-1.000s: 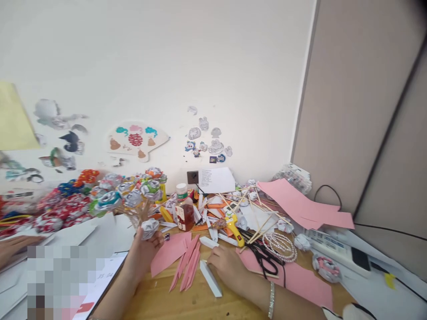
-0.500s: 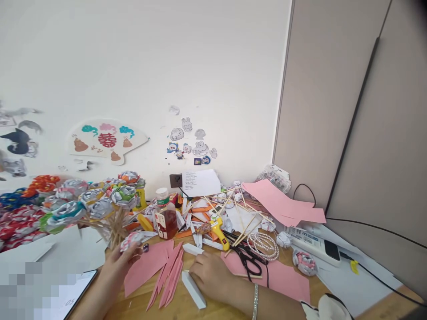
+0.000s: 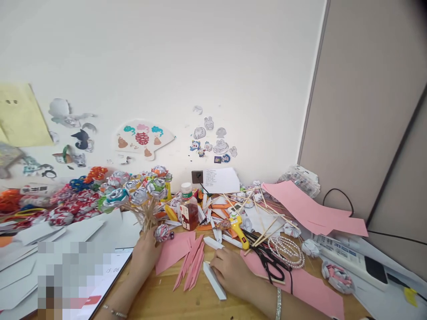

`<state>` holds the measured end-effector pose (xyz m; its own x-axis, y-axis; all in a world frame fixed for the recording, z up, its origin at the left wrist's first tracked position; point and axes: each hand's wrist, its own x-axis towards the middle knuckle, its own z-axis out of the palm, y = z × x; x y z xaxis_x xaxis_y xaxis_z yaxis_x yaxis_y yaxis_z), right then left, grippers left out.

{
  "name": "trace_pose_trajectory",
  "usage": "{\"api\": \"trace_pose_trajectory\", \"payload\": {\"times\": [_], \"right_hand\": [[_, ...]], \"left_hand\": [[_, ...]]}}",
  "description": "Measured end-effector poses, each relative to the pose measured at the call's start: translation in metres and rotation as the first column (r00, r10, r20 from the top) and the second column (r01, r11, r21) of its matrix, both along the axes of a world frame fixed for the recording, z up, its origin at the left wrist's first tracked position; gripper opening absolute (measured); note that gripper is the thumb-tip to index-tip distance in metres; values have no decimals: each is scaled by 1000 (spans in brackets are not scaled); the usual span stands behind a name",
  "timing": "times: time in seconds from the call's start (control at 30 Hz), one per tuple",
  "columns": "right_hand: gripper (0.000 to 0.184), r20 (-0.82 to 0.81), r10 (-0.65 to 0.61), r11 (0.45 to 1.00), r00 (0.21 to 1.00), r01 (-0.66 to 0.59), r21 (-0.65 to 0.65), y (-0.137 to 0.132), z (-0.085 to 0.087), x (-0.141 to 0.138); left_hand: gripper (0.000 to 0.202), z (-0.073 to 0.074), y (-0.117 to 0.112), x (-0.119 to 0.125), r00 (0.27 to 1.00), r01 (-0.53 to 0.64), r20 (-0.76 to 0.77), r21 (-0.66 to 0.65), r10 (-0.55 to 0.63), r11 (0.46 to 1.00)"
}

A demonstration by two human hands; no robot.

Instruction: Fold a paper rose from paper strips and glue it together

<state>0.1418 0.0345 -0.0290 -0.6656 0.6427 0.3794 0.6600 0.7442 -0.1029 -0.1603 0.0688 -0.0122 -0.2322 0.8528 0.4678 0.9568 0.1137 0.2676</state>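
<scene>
My right hand point(image 3: 230, 269) rests on the table with its fingers curled over the upper end of a folded white paper strip point(image 3: 214, 281). Close by my left hand point(image 3: 147, 251) is a pink-and-white paper rose point(image 3: 162, 233); its fingertips are partly hidden there, so I cannot tell whether they grip it. Behind that hand stands a bunch of paper flowers point(image 3: 138, 193) on wooden sticks. Between my hands lie a pink paper sheet point(image 3: 175, 249) and several folded pink strips point(image 3: 193, 266). A thin stick point(image 3: 270, 280) shows to the right of my right hand.
A drink bottle point(image 3: 189, 211), a yellow glue gun point(image 3: 239, 229), black scissors point(image 3: 275, 269) and a bead string point(image 3: 287, 252) lie among paper scraps and sticks. On the right is a power strip point(image 3: 353, 258). A phone point(image 3: 113, 271) and white sheets are at left.
The view has swung left, so everything sits further right. My left hand has shifted toward the flower stems beside the rose. My right hand stays on the white strip.
</scene>
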Motion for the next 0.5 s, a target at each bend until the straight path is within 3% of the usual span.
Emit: {"api": "trace_pose_trajectory", "payload": {"times": [0.17,0.5], "right_hand": [[13,19,-5,1000,1000,5,-5,-2,4,0],[13,41,3,1000,999,-3,-18,-5,10,1]], "left_hand": [[41,2,-2,-2,994,-80,-77,-43,76,996],[46,8,-11,9,987,-87,-145,-90,73,992]]}}
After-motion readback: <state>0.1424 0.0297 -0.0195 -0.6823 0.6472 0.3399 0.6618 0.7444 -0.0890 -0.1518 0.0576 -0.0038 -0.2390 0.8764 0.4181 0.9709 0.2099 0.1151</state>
